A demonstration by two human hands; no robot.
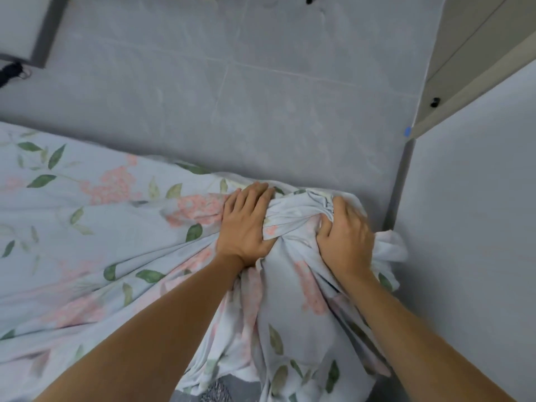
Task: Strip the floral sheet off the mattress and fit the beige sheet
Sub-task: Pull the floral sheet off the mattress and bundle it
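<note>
Floral sheet (pixel 87 216) is seen spread over the mattress on the left, flat there, then drawn into tight diagonal folds that converge on a bunched corner at centre-right, just beside the grey wall (pixel 470 227). That bunch is gripped by both hands. Left hand (pixel 246 224) is laid on the left side of the bunch, fingers (pixel 255 198) together and reaching over the far edge, thumb tucked into a fold, so cloth is pinched between thumb and palm. Right hand (pixel 345 236) is clamped on the right side of the bunch, fingers curled into the gathered fabric, knuckles up; a loose flap of sheet is seen sticking out to its right. Gathered cloth is hanging down near the viewer between the two forearms. A patch of dark grey speckled surface (pixel 214 391) is exposed at the bottom edge under the lifted sheet; whether it is mattress cannot be told. Grey tiled floor (pixel 261 82) is seen on the far side, a pale cabinet (pixel 475 53) at far right.
</note>
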